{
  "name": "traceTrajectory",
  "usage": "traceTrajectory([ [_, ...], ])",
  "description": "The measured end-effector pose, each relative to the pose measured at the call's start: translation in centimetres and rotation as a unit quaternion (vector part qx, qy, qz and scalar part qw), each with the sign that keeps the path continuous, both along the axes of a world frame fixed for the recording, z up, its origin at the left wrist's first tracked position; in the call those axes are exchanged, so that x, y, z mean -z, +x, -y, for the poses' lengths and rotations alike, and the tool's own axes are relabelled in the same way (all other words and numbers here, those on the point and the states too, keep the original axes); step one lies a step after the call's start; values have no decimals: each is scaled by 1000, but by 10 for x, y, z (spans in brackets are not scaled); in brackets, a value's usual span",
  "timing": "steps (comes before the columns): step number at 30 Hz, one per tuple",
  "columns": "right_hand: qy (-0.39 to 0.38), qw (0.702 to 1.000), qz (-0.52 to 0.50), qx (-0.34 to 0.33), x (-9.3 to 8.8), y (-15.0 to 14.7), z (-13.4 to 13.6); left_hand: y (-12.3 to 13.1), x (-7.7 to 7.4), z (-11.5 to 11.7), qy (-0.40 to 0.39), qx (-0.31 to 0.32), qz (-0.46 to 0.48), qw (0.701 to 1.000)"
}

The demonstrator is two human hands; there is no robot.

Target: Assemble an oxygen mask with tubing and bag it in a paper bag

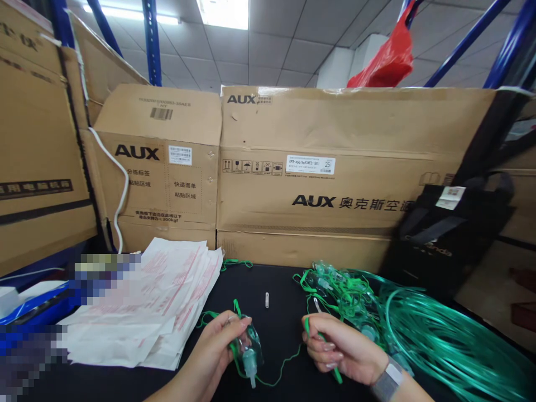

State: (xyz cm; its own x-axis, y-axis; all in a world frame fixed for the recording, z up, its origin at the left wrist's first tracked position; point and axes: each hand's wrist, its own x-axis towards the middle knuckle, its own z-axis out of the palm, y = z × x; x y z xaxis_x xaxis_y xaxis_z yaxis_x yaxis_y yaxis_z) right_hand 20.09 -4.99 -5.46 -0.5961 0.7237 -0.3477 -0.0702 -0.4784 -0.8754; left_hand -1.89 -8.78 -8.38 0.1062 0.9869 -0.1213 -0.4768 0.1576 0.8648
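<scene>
Left hand [218, 343] grips the clear mask [250, 350] low over the black table [268, 279]; right hand [335, 349] pinches its green strap [320, 340]. Open tabletop between paper pouches [146, 307] and tubing pile [419, 329].

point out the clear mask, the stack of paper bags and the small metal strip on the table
clear mask [250, 353], head view, on its clear dome
stack of paper bags [146, 304], head view, middle of the top bag
small metal strip [267, 300], head view, its middle

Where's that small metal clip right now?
In the head view, the clip lies alone on the black table, centre, beyond and between the left hand and right hand.
</scene>
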Motion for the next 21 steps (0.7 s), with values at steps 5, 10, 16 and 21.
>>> traceTrajectory([
  [5, -18, 997, -38, 67, -5, 2, -1, 0, -1, 0, 35, 6, -33, 999],
  [10, -17, 990, -83, 117, -6, 0, 0, 1, 2, -2, 62, 15, -88, 994],
  [16, -53, 957, -164, 233, -1, 2, -6, 5, 12, -5, 47, 5, -87, 995],
  [21, -60, 959, -120, 250, -7, -5, 0, 4, 10, -5, 35, -9, -70, 997],
])
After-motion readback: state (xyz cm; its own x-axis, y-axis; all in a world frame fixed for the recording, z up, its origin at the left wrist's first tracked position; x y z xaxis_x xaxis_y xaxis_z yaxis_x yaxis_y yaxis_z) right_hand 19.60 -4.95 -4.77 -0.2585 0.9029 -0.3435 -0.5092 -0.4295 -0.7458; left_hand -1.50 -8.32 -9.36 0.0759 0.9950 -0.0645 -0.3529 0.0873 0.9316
